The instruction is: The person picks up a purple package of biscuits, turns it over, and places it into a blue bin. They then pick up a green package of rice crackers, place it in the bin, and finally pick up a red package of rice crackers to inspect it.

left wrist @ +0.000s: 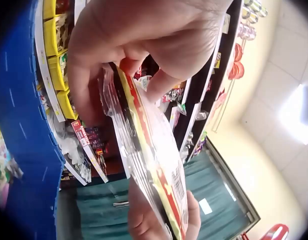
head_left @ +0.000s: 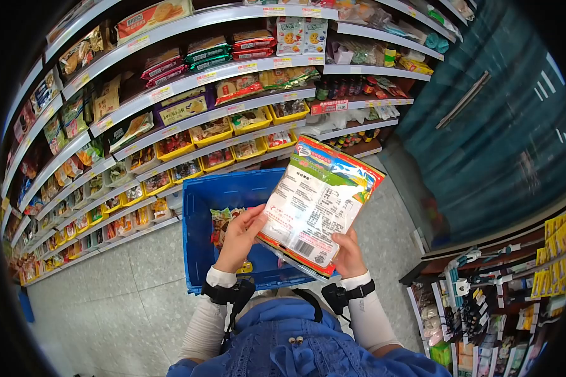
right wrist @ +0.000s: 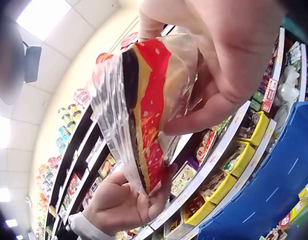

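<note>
A large, flat snack package (head_left: pixel 311 201) is tilted up between my two hands, its white printed back with a barcode turned toward the head camera. At its left edge my left hand (head_left: pixel 238 239) pinches it, thumb on the printed side. My right hand (head_left: pixel 349 254) grips the lower right corner. Seen edge-on in the left wrist view, the package (left wrist: pixel 149 150) shows a red and yellow border and a clear, crinkled wrapper. Under it stands a blue crate (head_left: pixel 195 188), with colourful snack packets (head_left: pixel 219 221) inside, partly hidden by my left hand.
Curved store shelves (head_left: pixel 170 94) full of packaged snacks run along the front and left, with yellow bins (head_left: pixel 210 130) on the lower tiers. A teal curtain (head_left: pixel 503 144) hangs at the right. Below it is a rack of small goods (head_left: pixel 484 295). Grey tile floor (head_left: pixel 107 301) surrounds the crate.
</note>
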### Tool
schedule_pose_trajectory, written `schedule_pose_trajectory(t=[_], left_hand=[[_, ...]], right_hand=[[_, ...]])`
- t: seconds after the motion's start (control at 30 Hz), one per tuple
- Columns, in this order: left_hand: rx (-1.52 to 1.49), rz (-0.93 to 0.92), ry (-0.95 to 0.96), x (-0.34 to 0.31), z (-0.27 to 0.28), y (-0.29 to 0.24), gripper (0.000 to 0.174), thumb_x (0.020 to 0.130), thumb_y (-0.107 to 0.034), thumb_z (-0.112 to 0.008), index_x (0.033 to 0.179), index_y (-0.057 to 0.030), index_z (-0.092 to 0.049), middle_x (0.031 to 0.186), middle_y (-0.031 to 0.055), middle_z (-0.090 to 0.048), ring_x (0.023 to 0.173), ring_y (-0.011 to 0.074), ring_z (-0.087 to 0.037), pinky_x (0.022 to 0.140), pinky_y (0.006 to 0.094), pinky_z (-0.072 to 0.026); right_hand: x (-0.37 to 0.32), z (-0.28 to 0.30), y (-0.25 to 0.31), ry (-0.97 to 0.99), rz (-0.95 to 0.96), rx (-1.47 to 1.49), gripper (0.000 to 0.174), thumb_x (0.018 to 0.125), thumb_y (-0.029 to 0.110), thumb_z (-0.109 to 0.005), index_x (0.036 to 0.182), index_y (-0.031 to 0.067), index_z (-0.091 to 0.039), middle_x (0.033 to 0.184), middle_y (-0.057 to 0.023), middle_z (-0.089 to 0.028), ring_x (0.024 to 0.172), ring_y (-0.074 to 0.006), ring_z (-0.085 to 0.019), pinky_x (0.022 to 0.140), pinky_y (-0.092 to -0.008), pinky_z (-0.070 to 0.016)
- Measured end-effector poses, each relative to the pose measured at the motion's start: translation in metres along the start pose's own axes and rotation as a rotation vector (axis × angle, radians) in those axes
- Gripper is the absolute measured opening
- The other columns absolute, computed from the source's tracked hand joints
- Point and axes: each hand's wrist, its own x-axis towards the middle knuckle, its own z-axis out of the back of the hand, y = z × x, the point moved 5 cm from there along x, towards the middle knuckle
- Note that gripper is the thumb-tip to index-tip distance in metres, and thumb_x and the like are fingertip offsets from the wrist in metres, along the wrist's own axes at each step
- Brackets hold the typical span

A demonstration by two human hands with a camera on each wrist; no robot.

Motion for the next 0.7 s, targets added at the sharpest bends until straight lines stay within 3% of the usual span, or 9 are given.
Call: schedule_pose_trajectory(t=[0.07,0.7], left_hand=[[-0.163,0.105,0.058,-0.005,-0.006,-0.007,0.040,0.087,-0.015,-0.059,0.124,-0.0026,-0.050,0.108,0.0063,-0.061,0.090,0.0108,-0.061,0.069,0.0229,-0.0523],[-0.212,0.056,0.023,-0.015,-0.007,-0.012,0.037,0.087,-0.012,-0.057,0.124,-0.0064,-0.050,0.108,0.0034,-0.060,0.091,0.0097,-0.060,0.070,0.0236,-0.0534]], right_hand=[[0.000,0.004,0.001,0.025,-0.009,0.009,0.060,0.078,0.007,-0.053,0.132,0.0002,-0.029,0.127,-0.0147,-0.047,0.115,-0.0259,-0.049,0.096,-0.0382,-0.0405],[0.005,0.001,0.006,-0.030,0.002,0.039,0.053,0.082,0.006,-0.053,0.130,-0.0006,-0.033,0.125,-0.0153,-0.048,0.114,-0.0250,-0.050,0.096,-0.0375,-0.0400]])
